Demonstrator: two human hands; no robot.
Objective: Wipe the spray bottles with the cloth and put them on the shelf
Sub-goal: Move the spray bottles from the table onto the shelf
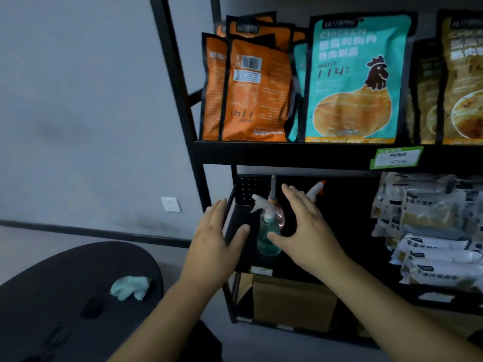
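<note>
Both hands spread wide, holding nothing: left hand (217, 231) and right hand (305, 226) flanked teal spray bottle (269, 231) standing upright on black shelf (300, 155), pink bottle (279, 214) just behind. Crumpled cloth (130, 287) lay on dark table (65, 296), well apart.

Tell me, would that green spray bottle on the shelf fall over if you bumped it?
Probably, yes. The green spray bottle stands tall and narrow, with a big trigger head on top, so a sideways bump would likely tip it. It looks like thin clear plastic, so likely light. The pink bottle close behind might get knocked too.
</note>
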